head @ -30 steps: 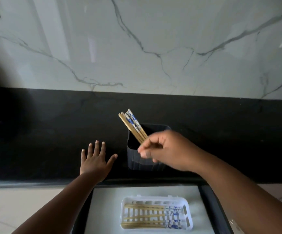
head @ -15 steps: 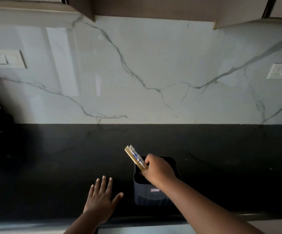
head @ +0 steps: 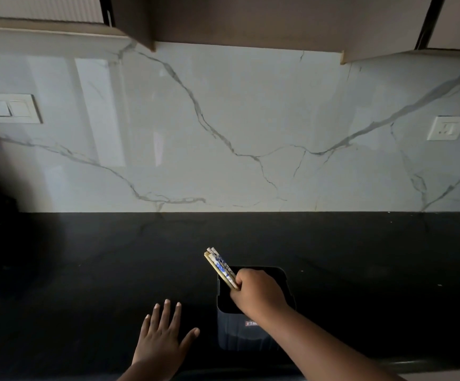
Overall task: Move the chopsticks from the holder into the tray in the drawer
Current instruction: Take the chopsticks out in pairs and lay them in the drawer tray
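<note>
Head view shows our right hand [head: 256, 292] clenched around a small bundle of chopsticks [head: 220, 266] at the mouth of the dark holder [head: 246, 329] on the black counter [head: 86, 270], their patterned ends slanting up and to the left, while our left hand [head: 161, 342] lies flat with fingers spread on the counter just left of the holder. To do this step well, we judge we should keep the bundle gripped firmly, lift it along its own slant until the tips clear the rim, and steady ourselves with the flat hand. Tray and drawer are out of view.
</note>
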